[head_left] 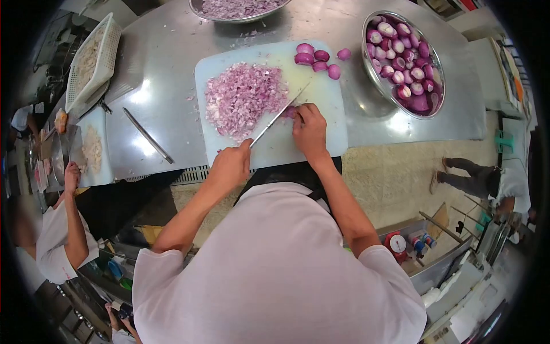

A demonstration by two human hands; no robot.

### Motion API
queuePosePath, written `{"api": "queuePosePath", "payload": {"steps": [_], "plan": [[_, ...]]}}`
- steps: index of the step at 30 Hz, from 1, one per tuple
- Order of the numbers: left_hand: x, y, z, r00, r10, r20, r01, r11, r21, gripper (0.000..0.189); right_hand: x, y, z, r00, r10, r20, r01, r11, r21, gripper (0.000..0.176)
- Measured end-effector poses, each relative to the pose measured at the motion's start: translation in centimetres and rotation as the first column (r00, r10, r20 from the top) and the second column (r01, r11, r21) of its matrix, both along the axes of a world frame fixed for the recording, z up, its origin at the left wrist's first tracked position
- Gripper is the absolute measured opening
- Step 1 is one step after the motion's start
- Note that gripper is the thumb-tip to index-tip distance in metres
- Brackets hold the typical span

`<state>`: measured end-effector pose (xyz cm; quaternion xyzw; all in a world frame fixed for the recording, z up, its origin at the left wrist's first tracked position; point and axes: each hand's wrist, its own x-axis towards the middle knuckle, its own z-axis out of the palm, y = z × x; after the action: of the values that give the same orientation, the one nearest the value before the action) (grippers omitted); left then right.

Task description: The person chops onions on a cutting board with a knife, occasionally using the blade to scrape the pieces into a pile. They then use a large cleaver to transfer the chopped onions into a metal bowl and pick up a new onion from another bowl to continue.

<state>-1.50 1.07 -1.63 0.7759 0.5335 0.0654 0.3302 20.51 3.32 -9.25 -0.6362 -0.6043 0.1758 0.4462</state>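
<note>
My left hand (231, 164) is closed round the handle of a knife (278, 116), its narrow blade slanting up and right over the cutting board (329, 132). My right hand (310, 129) is closed, fingertips bent, on a purple onion (290, 112) right beside the blade. Left of the knife lies a wide heap of chopped onion (243, 96). Several peeled onion halves (312, 57) rest near the board's upper right corner, and one small piece (344, 54) sits just off its edge.
A steel bowl of peeled onions (401, 66) stands right; another bowl of chopped onion (240, 18) is at the far edge. A steel rod-like tool (148, 135) and white basket (109, 54) lie left. A co-worker's hand (71, 176) holds a cleaver at a second board (102, 137).
</note>
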Motion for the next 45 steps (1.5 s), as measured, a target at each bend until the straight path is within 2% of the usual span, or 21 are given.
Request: {"api": "queuePosePath", "payload": {"steps": [2, 4, 6, 9, 11, 12, 13, 18, 20, 24, 26, 27, 29, 30, 32, 35, 38, 42, 44, 45], "plan": [[0.0, -0.1, -0.1, 0.999, -0.030, -0.019, 0.029, 0.999, -0.031, 0.025, 0.5, 0.2, -0.5, 0.999, 0.021, 0.037, -0.021, 1.000, 0.003, 0.012], [0.4, -0.7, 1.0, 1.000, 0.009, 0.026, -0.009, 1.000, -0.004, 0.021, 0.7, 0.0, -0.3, 0.999, 0.016, 0.049, -0.017, 1.000, 0.015, 0.012], [0.7, -0.5, 0.0, 0.999, -0.009, 0.039, 0.010, 1.000, -0.021, 0.021, 0.4, 0.5, -0.2, 0.999, 0.018, 0.046, -0.020, 0.999, 0.048, 0.012], [0.7, -0.6, 0.9, 1.000, -0.008, 0.014, 0.009, 0.998, -0.055, 0.021, 0.5, 0.3, -0.2, 0.997, 0.041, 0.067, -0.041, 0.999, -0.003, 0.011], [1.2, -1.0, 1.1, 1.000, 0.007, -0.017, -0.008, 0.998, -0.069, 0.022, 0.6, 0.2, -0.2, 0.999, 0.032, 0.043, -0.034, 0.997, 0.062, 0.009], [1.4, -1.3, 0.7, 1.000, 0.011, 0.023, -0.010, 0.998, -0.060, 0.022, 0.6, 0.3, -0.3, 0.999, 0.035, 0.041, -0.038, 0.997, 0.067, 0.009], [1.3, -1.4, 0.6, 0.998, 0.014, 0.058, -0.012, 0.999, -0.049, 0.022, 0.6, 0.3, -0.4, 0.999, 0.034, 0.034, -0.036, 0.999, 0.041, 0.009], [1.6, -1.3, 1.1, 1.000, 0.016, -0.011, -0.017, 0.997, -0.074, 0.019, 0.8, -0.1, -0.5, 0.999, 0.046, 0.018, -0.046, 0.999, -0.008, 0.009], [1.6, -1.4, 0.9, 0.996, 0.029, 0.081, -0.021, 0.995, -0.098, 0.018, 0.7, 0.2, -1.1, 0.999, 0.023, 0.027, -0.022, 1.000, -0.008, 0.010], [1.4, -0.6, 0.1, 1.000, 0.009, -0.006, -0.009, 0.999, -0.051, 0.022, 1.2, 0.1, -0.3, 0.997, 0.079, 0.006, -0.079, 0.996, -0.031, 0.012], [0.9, -1.2, 0.6, 0.996, 0.079, 0.048, -0.079, 0.997, 0.001, 0.024, 1.2, 0.2, -0.4, 0.991, 0.104, 0.086, -0.112, 0.990, 0.088, 0.011], [0.6, -1.0, 0.0, 0.996, 0.077, 0.042, -0.078, 0.997, 0.008, 0.024, 1.1, 0.5, -0.5, 0.991, 0.103, 0.080, -0.110, 0.989, 0.095, 0.011], [0.1, -1.2, -1.7, 0.992, 0.122, -0.037, -0.121, 0.992, 0.017, 0.026, 1.1, 0.5, -0.9, 0.987, 0.111, 0.113, -0.120, 0.990, 0.075, 0.011], [0.2, -1.1, -1.1, 0.992, 0.119, -0.035, -0.119, 0.993, 0.017, 0.026, 1.1, 0.6, -0.8, 0.988, 0.108, 0.115, -0.117, 0.990, 0.076, 0.011], [0.5, -1.2, 0.9, 0.995, 0.094, 0.025, -0.094, 0.996, 0.000, 0.030, 1.0, 0.7, -0.2, 0.979, 0.120, 0.167, -0.120, 0.993, -0.006, 0.011], [0.8, -1.9, -0.4, 0.997, 0.056, 0.057, -0.057, 0.998, 0.022, 0.030, 0.7, 1.0, -0.6, 0.980, 0.127, 0.154, -0.119, 0.991, -0.062, 0.010], [0.7, -1.2, 0.3, 0.998, 0.040, -0.039, -0.041, 0.999, -0.019, 0.030, 0.7, 1.0, -0.8, 0.980, 0.111, 0.166, -0.102, 0.993, -0.067, 0.006], [0.8, -1.7, 0.1, 0.996, 0.076, 0.049, -0.076, 0.997, 0.006, 0.030, 0.5, 1.1, -0.3, 0.984, 0.106, 0.145, -0.095, 0.992, -0.083, 0.005], [0.6, -1.1, 0.1, 0.998, 0.035, -0.055, -0.036, 0.999, -0.030, 0.029, 0.6, 1.0, -0.4, 0.986, 0.104, 0.132, -0.098, 0.994, -0.046, 0.005], [0.9, -1.2, 0.1, 0.998, 0.029, -0.047, -0.031, 0.999, -0.032, 0.029, 0.9, 1.0, -0.4, 0.985, 0.099, 0.140, -0.093, 0.994, -0.049, 0.005]]}}
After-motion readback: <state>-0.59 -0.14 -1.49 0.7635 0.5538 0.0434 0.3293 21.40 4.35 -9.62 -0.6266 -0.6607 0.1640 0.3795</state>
